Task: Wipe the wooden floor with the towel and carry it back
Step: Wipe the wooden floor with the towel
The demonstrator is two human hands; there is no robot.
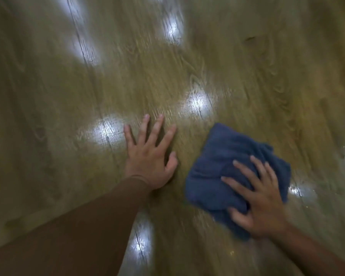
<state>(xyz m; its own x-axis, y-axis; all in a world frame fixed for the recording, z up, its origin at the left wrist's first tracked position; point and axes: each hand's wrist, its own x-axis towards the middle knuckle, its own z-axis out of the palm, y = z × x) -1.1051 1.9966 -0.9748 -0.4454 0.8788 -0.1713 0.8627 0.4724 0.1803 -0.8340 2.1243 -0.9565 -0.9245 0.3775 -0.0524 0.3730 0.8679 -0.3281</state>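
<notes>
Risk: on the glossy wooden floor the bracing left hand, flat with fingers spread at 7 o'clock, may slip. The towel could bunch and skip under the right hand, whose splayed fingers press it down. Towel: dark blue terry, crumpled roughly square, lying on the boards at 4 o'clock.

A brown long sleeve, close-fitting and plain, covered the left arm and ended in a narrow cuff at the wrist. The left hand and right hand were bare; the right forearm was too blurred to judge.
</notes>
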